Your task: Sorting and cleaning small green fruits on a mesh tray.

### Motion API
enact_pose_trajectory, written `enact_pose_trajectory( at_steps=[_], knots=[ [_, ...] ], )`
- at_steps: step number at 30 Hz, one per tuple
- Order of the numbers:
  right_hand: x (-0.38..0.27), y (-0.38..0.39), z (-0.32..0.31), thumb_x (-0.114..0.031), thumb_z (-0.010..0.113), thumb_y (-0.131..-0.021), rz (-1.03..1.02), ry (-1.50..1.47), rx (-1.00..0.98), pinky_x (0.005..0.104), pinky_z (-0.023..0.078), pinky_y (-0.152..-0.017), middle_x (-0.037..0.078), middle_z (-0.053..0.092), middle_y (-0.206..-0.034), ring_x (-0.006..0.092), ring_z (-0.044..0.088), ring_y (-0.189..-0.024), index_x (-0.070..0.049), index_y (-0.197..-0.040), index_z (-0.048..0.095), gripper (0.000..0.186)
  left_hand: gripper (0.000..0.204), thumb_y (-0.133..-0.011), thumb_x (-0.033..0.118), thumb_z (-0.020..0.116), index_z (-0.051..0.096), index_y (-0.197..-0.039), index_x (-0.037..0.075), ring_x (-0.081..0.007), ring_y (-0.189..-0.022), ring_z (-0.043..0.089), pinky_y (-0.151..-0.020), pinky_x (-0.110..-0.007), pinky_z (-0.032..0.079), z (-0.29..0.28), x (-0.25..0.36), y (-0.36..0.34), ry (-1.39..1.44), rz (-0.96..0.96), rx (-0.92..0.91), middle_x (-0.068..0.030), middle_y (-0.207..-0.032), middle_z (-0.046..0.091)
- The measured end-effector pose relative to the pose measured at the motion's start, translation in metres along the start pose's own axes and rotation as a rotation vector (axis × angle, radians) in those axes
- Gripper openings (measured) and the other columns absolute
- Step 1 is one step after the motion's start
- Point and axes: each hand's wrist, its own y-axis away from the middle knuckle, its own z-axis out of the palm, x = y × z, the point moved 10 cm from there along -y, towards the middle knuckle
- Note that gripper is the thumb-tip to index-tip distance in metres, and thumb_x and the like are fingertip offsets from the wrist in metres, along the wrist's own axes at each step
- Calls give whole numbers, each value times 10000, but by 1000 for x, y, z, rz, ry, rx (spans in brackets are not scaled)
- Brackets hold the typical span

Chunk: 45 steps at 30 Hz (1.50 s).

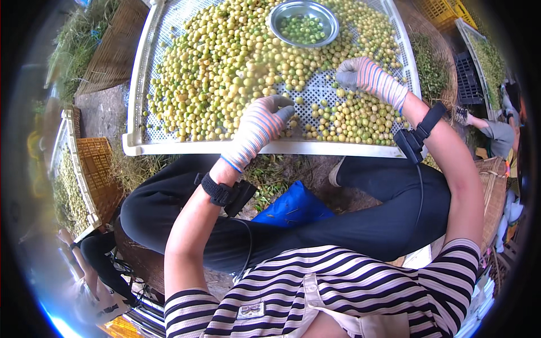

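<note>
A white plastic mesh tray [225, 147] lies before me, spread with small round yellow-green fruits [208, 73]. My left hand [262, 121], in a striped knit glove with grey fingers, is over the tray's near middle. Its thumb and fingers are bent together in a pinch; whatever is between them is hidden. To the right and farther off, my right hand [363, 78], gloved alike, has its fingers curled down close to the mesh and a smaller heap of fruits [358, 117]. Its grip cannot be seen into. A metal bowl [276, 35] holding greener fruits [302, 29] sits among the fruits at the far side.
A blue bag-like thing [296, 205] lies on the ground between my legs. Woven baskets with greenery [73, 53] stand left and right of the tray. At the left, another tray of fruits [72, 194] is beside an orange crate [98, 166]. Other people [499, 135] sit at the edges.
</note>
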Motion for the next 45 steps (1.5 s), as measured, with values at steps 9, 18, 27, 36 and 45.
enact_pose_trajectory(
  at_steps=[9,18,27,36,45],
  knots=[
    [-39,34,75,-310,645,-822,-28,-85,-235,209,451,-491,6,613,-684,70,545,-539,-58,-835,652,252,333,-810,241,656,642,-1052,12,-104,-678,598,-639,-264,488,-3,19,-1,20,16,-85,-78,-790,674],
    [-81,94,149,-44,576,-711,-602,592,-399,412,505,-696,93,645,-862,338,621,-784,-109,-867,651,184,350,-776,270,620,613,-1058,62,-276,-700,654,-687,-378,511,-24,43,-22,-671,220,246,-136,-753,666],
    [-84,42,57,-88,565,-744,-837,1118,489,428,479,-785,116,601,-896,317,582,-918,-113,-1003,635,269,399,-791,302,623,520,-1125,109,-322,-745,653,-657,-431,515,75,40,-12,-1100,162,-188,-137,-769,657],
    [-51,7,24,-132,576,-745,-510,947,238,417,504,-701,105,617,-875,315,610,-804,-99,-882,669,170,229,-825,279,594,670,-1011,170,-294,-656,638,-631,-395,510,48,55,1,-890,280,-32,-125,-689,648],
    [-54,-26,52,-54,570,-737,-278,1092,83,440,514,-703,170,638,-847,341,634,-806,-34,-844,636,127,186,-796,266,599,687,-886,130,-308,-700,641,-656,-409,503,-10,55,-75,-975,183,207,-134,-735,656]
  ],
)
